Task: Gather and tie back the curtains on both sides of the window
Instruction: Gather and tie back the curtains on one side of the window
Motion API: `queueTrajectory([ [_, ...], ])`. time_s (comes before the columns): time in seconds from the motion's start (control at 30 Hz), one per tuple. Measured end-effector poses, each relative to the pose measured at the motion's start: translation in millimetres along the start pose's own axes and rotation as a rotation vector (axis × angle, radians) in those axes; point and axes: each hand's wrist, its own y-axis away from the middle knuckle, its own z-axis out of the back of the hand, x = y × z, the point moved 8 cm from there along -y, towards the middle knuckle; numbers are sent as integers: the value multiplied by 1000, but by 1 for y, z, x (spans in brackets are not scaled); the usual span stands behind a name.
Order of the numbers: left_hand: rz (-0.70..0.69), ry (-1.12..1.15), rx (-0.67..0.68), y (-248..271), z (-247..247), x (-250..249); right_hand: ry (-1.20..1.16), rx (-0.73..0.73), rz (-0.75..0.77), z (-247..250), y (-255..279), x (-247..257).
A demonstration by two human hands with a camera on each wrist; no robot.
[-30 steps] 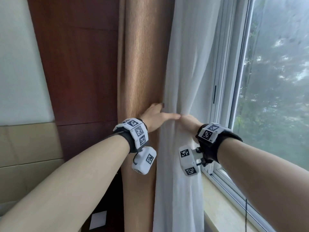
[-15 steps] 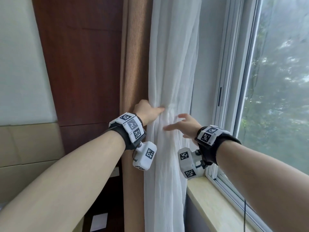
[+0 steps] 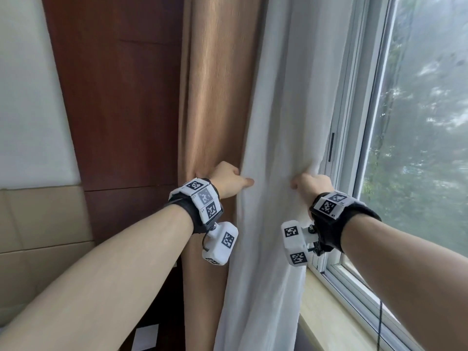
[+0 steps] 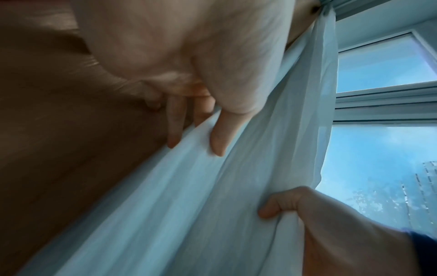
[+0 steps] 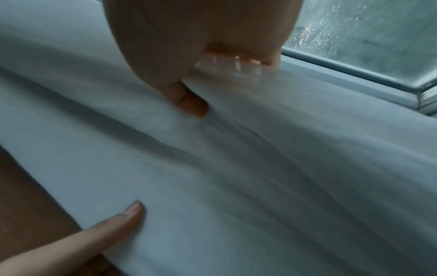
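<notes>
Scene: white sheer curtain (image 3: 276,148) hangs between tan curtain (image 3: 215,97) and window (image 3: 417,122).
Left hand (image 3: 229,182): fingers straight, pressing the sheer's left edge.
Right hand (image 3: 312,184): grip clamped on its window-side edge.
Advice: sweep both edges together before tying.

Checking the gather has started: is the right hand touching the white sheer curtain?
Touching. In the right wrist view the right hand pinches a fold of the white sheer curtain, thumb pressed into the cloth.
</notes>
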Motion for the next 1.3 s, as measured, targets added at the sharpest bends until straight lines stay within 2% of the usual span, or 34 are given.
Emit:
queueTrajectory([
  [0.17, 12, -10, 30, 0, -14, -6, 48, -80, -24, 28, 2, -9],
  [0.3, 10, -161, -2, 16, -19, -20, 229, -250, -13, 47, 12, -5],
  [0.43, -37, -164, -42, 23, -26, -27, 83, -274, -27, 66, 17, -9],
  [0.53, -46, -121, -69, 33, -29, -37, 22, -214, -29, 76, 19, -15],
  [0.63, -79, 41, -43, 41, -37, -48, -45, -84, 0, 73, 28, -15],
  [0.7, -130, 132, 28, 47, -46, -59, -46, 77, 50, 63, 39, -11],
  [0.8, -187, 243, 188, 64, -58, -81, 73, 263, 137, 51, 52, -4],
  [0.9, -151, 320, 327, 79, -69, -88, 226, 338, 168, 43, 63, -1],
  [0.97, -166, 339, 354, 80, -74, -91, 291, 341, 182, 43, 69, 3],
  [1.07, -169, 366, 293, 77, -71, -94, 257, 306, 193, 54, 72, 7],
  [1.2, -141, 286, 194, 73, -65, -87, 141, 107, 117, 82, 66, -4],
  [1.3, -135, 249, 175, 71, -66, -80, 65, -1, 145, 97, 67, -5],
])
